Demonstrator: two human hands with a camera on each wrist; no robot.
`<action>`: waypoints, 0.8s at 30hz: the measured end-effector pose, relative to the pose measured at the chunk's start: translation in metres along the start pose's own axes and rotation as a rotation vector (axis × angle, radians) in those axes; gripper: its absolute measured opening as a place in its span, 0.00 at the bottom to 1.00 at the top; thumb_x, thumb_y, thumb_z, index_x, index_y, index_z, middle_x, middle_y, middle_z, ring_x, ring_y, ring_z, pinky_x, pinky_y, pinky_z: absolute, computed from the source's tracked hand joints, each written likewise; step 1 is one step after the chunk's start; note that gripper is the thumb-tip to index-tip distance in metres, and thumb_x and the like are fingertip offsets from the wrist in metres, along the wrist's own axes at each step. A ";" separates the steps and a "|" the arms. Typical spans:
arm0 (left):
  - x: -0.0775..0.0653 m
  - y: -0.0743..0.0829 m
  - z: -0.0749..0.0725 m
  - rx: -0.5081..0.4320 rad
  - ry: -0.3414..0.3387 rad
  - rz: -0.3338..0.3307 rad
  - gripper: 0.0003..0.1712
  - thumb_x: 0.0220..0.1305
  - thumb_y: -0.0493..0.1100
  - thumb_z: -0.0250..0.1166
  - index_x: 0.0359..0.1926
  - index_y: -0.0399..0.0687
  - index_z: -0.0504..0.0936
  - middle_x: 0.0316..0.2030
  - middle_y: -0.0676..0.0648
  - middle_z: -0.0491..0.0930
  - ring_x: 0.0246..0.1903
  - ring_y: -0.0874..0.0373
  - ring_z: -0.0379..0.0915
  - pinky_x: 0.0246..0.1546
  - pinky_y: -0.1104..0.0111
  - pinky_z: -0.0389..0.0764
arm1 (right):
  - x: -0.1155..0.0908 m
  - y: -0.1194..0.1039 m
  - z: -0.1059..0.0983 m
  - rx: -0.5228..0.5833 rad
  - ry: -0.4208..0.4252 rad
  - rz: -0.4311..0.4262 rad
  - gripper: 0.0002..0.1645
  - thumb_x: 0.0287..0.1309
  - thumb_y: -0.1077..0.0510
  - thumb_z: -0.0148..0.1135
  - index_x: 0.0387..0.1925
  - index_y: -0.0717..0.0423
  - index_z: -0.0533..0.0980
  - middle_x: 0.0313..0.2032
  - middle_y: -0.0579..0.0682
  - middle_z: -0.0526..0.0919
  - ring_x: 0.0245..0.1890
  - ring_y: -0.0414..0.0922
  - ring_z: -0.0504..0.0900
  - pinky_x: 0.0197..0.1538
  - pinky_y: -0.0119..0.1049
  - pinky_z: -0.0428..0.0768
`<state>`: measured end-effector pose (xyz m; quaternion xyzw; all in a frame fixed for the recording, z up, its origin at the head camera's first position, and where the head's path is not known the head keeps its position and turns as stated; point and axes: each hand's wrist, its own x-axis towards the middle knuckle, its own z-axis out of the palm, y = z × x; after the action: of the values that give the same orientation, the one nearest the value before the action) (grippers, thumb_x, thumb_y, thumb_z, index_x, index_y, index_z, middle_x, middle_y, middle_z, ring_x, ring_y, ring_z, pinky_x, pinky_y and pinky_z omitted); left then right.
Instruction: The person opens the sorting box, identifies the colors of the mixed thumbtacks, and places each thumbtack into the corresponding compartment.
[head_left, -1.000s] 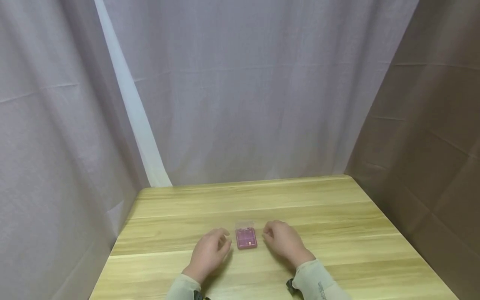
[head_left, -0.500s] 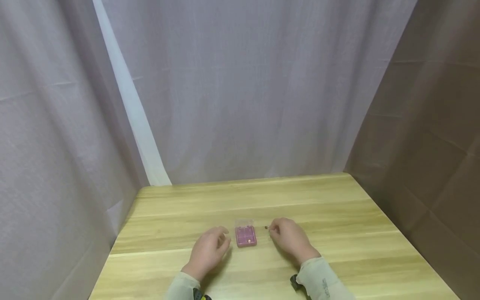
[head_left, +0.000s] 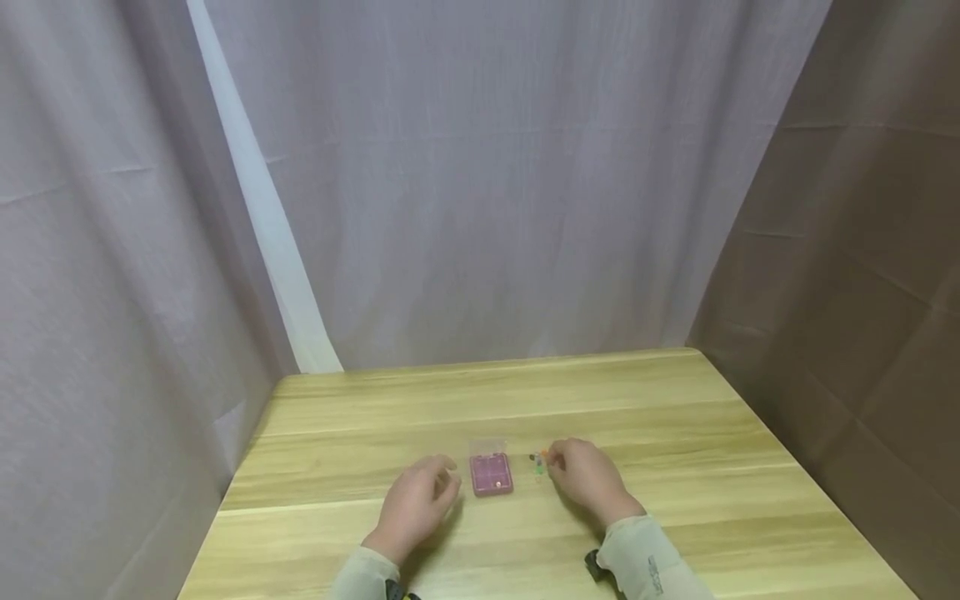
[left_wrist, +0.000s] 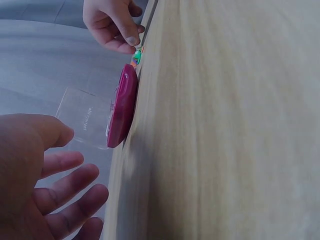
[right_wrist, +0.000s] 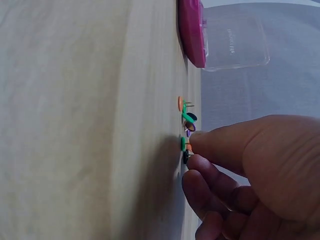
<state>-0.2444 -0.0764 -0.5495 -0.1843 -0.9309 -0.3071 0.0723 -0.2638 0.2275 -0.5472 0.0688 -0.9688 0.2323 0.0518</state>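
A small pink plastic box lies on the wooden table with its clear hinged lid raised. One tiny pale-gold piece sits in its near right compartment. Just left of the box my left hand rests with loosely bent fingers, apart from it and holding nothing. To the right of the box lie several thumbtacks, orange, green, black and purple. My right hand is at this pile, thumb and index fingertips beside an orange and a black tack. Whether they pinch one is unclear.
The wooden table extends around both hands. Grey curtains hang behind it and at both sides, with a pale gap strip at the back left.
My right hand has shifted a little to the right, away from the box, and the coloured tacks have come into view by its fingertips. The left hand and the box stay almost still.
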 end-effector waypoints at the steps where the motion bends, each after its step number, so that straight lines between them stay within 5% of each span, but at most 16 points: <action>1: 0.000 0.000 0.000 -0.001 0.003 0.002 0.18 0.66 0.54 0.61 0.52 0.53 0.80 0.36 0.56 0.83 0.32 0.65 0.74 0.37 0.61 0.82 | 0.000 0.000 0.000 0.002 -0.007 -0.001 0.02 0.55 0.56 0.68 0.29 0.44 0.81 0.24 0.41 0.79 0.25 0.39 0.74 0.32 0.41 0.80; 16: -0.004 -0.004 0.005 0.007 0.005 0.003 0.17 0.65 0.54 0.63 0.51 0.54 0.81 0.35 0.57 0.82 0.31 0.67 0.73 0.35 0.63 0.82 | -0.004 0.002 0.007 0.018 -0.013 -0.015 0.13 0.57 0.58 0.65 0.19 0.44 0.74 0.19 0.40 0.74 0.22 0.39 0.70 0.28 0.37 0.75; 24: -0.001 -0.002 0.002 0.012 0.009 0.004 0.17 0.65 0.53 0.63 0.51 0.53 0.80 0.35 0.57 0.82 0.31 0.67 0.73 0.35 0.63 0.82 | 0.001 0.003 0.006 0.027 -0.004 -0.004 0.09 0.58 0.58 0.64 0.23 0.43 0.78 0.19 0.39 0.75 0.21 0.39 0.71 0.30 0.38 0.77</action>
<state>-0.2442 -0.0771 -0.5530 -0.1843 -0.9320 -0.3021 0.0781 -0.2656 0.2268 -0.5540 0.0719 -0.9655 0.2452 0.0494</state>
